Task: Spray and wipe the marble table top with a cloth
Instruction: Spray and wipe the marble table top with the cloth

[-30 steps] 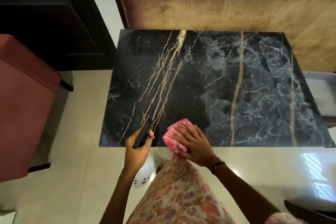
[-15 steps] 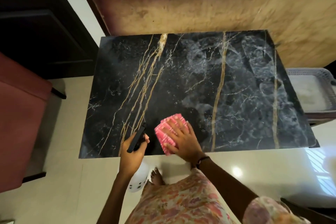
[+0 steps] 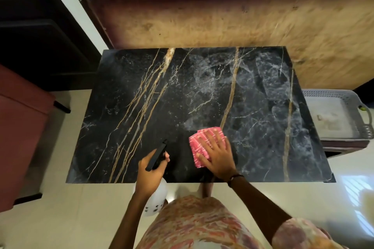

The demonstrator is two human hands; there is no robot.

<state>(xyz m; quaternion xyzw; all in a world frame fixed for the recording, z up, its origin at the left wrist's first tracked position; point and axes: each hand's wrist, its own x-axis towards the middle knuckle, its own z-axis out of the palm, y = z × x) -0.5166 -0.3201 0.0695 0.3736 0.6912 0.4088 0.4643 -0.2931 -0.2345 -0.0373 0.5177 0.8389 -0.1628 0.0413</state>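
Since a second ago the cloth [image 3: 206,143] has slid right and farther onto the table top [image 3: 263,111] under the flat, outstretched right hand [image 3: 217,155], so wiping is underway and wants wider strokes outward, while the left hand [image 3: 150,172] grips the sprayer [image 3: 156,156] beside it.

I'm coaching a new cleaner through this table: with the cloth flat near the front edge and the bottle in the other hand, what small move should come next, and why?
Probably slide the pink cloth away from the body, into the misty patch just beyond it on the marble table top. The right hand already presses it flat, and the left hand holds the spray bottle off the front edge, so wiping seems due.
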